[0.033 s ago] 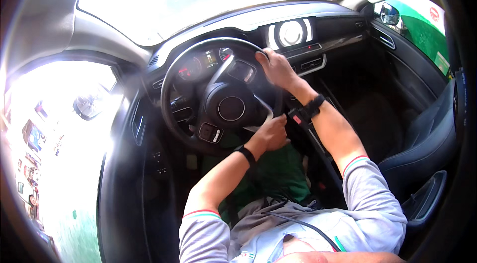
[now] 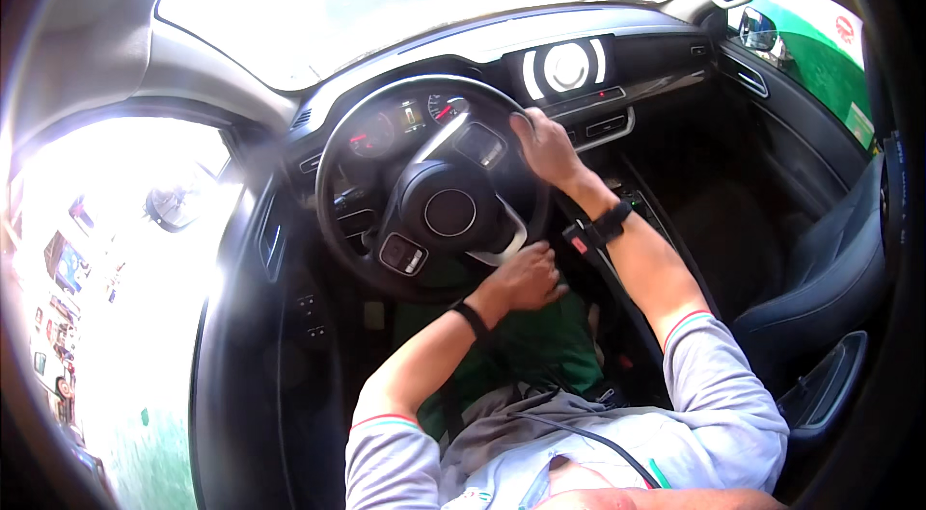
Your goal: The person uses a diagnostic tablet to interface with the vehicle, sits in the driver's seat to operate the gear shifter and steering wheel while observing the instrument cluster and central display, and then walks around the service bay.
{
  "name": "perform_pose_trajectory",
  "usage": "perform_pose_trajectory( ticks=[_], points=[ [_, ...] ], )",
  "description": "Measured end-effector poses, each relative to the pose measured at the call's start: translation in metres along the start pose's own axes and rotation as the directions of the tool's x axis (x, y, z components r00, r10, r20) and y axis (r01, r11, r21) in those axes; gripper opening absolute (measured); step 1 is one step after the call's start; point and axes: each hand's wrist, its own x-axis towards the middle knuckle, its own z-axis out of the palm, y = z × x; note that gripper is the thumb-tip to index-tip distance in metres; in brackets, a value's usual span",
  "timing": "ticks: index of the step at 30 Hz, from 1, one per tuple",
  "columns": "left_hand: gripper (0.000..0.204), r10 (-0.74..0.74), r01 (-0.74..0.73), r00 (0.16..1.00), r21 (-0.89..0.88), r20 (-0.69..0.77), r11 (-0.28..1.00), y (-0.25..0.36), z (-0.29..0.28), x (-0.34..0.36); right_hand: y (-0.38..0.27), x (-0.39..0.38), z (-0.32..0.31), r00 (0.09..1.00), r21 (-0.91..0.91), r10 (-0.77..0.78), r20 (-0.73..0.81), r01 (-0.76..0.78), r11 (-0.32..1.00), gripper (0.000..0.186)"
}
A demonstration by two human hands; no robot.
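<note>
A black steering wheel [image 2: 338,230] with a round hub and silver trim stands in front of me, its spokes tilted. My right hand [image 2: 552,148] is closed around the rim at the upper right, thumb toward the inside. Lower down, my left hand [image 2: 526,279] lies at the lower right of the rim with its fingers curled, and it hides that stretch of the wheel. The instrument cluster [image 2: 409,120] is lit behind the wheel. Each wrist wears a dark band.
A bright display screen [image 2: 567,67] sits mid-dashboard, above the centre console [image 2: 632,211]. To the right are a dark passenger seat [image 2: 820,269] and a closed door [image 2: 772,115]. On my left is the driver's door panel [image 2: 246,336]. A dark cable [image 2: 617,452] crosses my lap.
The steering wheel has turned slightly clockwise. My right hand has moved a little right and down with the rim; my left hand has dropped slightly.
</note>
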Motion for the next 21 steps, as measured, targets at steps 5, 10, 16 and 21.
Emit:
perform_pose_trajectory(
  ticks=[5,10,16,21],
  points=[
    [0.024,-0.361,0.218,0.812,-0.335,-0.458,0.917,0.06,-0.026,-0.074,0.023,-0.094,-0.002,0.942,0.136,0.294,-0.161,-0.274,0.952,0.053],
    [0.016,-0.615,0.592,0.494,-0.28,-0.615,0.755,0.045,-0.078,-0.145,0.003,-0.113,0.0,0.923,0.09,0.236,-0.304,-0.219,0.972,0.056],
    [0.025,-0.685,0.857,0.096,-0.291,-0.722,0.426,0.011,-0.1,-0.211,-0.019,-0.086,-0.012,0.949,0.05,0.202,-0.242,-0.196,0.979,0.055],
    [0.051,-0.862,0.752,-0.042,-0.584,-0.506,0.306,-0.036,-0.079,-0.228,-0.023,-0.064,-0.014,0.967,0.074,0.147,-0.207,-0.134,0.988,0.055]
  ],
)
